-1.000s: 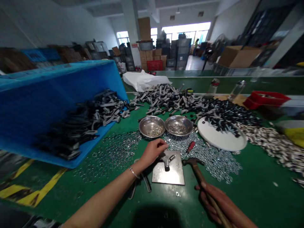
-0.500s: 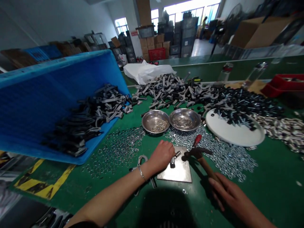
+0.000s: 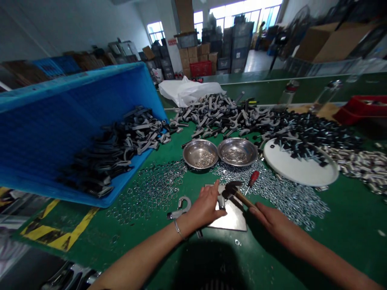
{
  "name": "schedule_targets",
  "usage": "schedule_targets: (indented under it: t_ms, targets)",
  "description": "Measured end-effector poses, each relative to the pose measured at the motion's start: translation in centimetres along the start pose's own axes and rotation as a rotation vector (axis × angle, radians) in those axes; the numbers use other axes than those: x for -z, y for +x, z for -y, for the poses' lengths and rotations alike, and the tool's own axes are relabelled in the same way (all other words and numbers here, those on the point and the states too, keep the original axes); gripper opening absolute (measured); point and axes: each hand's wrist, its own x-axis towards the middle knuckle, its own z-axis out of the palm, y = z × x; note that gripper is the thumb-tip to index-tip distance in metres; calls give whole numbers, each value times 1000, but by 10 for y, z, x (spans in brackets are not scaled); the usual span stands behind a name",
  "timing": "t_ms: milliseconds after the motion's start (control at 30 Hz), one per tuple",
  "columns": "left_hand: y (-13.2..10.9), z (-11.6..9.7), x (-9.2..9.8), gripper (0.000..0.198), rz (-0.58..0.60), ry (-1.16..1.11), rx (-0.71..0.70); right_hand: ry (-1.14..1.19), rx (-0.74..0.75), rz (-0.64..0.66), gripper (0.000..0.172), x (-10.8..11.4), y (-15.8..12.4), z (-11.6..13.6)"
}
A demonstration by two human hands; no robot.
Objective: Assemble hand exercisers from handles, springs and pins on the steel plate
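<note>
My left hand (image 3: 207,205) is closed round a grey metal tube cutter (image 3: 221,202), pressing it down on a flat steel plate (image 3: 234,220); the fingers hide much of it. In my right hand (image 3: 269,217) is the wooden handle of a claw hammer (image 3: 242,198). The hammer's dark head is over the plate, right by the held piece; whether they touch I cannot tell. A red-handled screwdriver (image 3: 254,177) lies just beyond the hammer. Beside my left wrist rests another C-shaped tube cutter (image 3: 183,208), partly covered by the arm.
Loose metal rings (image 3: 157,187) spread on both sides of two steel bowls (image 3: 200,154) of small parts. A blue crate (image 3: 121,76) with grey parts stands left. Behind are heaped grey bodies (image 3: 211,114); at right, a white plate (image 3: 299,173) with black-headed screws and silver rollers (image 3: 363,167).
The hammer head has moved left and closer to my left hand, my right hand following inward. My left thumb now extends over the plate, and the held tube cutter is more covered.
</note>
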Motion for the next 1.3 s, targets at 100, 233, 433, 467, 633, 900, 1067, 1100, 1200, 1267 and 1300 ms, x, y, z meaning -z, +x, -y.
schedule_targets:
  t_ms: [100, 233, 433, 467, 633, 900, 1067, 1100, 1200, 1267, 1300]
  targets:
    - [-2, -3, 4, 115, 24, -19, 23, 66, -62, -6, 52, 0, 6, -25]
    - [8, -5, 29, 116, 80, -113, -17, -256, 215, -424, 43, -6, 12, -34]
    - [108, 54, 119, 39, -207, 124, -8, -469, 558, -423, 35, -41, 49, -1]
    - [129, 71, 134, 35, -204, 221, 73, -487, 547, -432, 29, -45, 55, 1]
    - [196, 159, 165, 26, -151, 336, 272, -403, 503, -416, 15, -42, 65, -10]
    - [224, 219, 153, 33, -27, 162, 250, 91, 284, -398, 19, -37, 60, 4]
    - [168, 203, 179, 58, -226, -43, 293, 730, 95, -265, 28, -42, 60, 20]
    - [147, 193, 181, 61, -280, -143, 274, 838, 92, -265, 31, -43, 59, 23]
    - [72, 146, 167, 65, -407, -732, 152, 1073, 67, -278, 37, -48, 54, 29]
    - [22, 105, 140, 61, -365, -1060, 158, 1177, 7, -191, 36, -50, 48, 34]
    - [0, 83, 122, 54, -329, -1142, 210, 1189, -27, -118, 35, -52, 44, 36]
